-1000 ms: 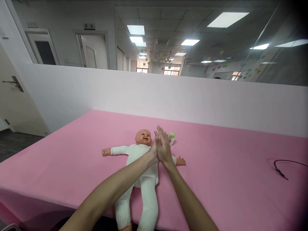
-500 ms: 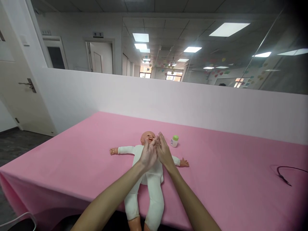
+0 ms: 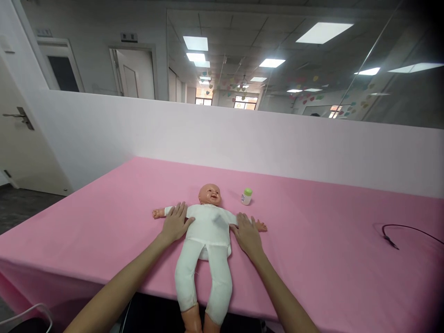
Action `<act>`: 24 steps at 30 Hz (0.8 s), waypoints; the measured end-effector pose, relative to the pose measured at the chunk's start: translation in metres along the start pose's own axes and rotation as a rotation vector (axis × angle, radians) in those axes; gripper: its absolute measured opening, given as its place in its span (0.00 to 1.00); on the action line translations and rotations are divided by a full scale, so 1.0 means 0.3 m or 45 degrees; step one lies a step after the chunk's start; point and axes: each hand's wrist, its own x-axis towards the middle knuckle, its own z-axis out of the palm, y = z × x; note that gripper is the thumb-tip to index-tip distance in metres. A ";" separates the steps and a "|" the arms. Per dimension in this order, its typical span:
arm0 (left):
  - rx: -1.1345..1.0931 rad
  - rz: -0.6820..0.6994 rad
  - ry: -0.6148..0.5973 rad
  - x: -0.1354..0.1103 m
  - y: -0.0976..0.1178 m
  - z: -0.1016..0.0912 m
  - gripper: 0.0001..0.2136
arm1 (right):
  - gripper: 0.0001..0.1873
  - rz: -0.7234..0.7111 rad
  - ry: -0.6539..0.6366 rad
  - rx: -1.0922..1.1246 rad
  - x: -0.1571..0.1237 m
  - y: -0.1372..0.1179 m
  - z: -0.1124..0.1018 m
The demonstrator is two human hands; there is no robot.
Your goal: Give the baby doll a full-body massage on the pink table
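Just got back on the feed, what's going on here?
A person has both bare hands at a doll in white clothing, which lies face up on a pink cloth. The left hand lies flat across one of its outstretched sleeves and the right hand across the other; neither has its fingers closed around the arm. A small jar with a green lid stands near the doll's head, untouched.

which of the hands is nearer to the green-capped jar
Right. The right hand is on the near side of the jar; the left hand is farther away, across the doll, to the jar's left.
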 end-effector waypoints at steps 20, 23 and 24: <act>-0.502 0.044 -0.387 0.021 0.138 -0.070 0.41 | 0.37 0.092 -0.132 0.477 0.062 -0.164 -0.009; -0.255 0.029 -0.345 -0.015 0.075 -0.073 0.39 | 0.32 0.036 -0.055 0.206 0.039 -0.107 -0.024; -0.166 0.034 -0.297 -0.027 0.055 -0.072 0.37 | 0.31 0.012 -0.027 0.099 0.031 -0.083 -0.030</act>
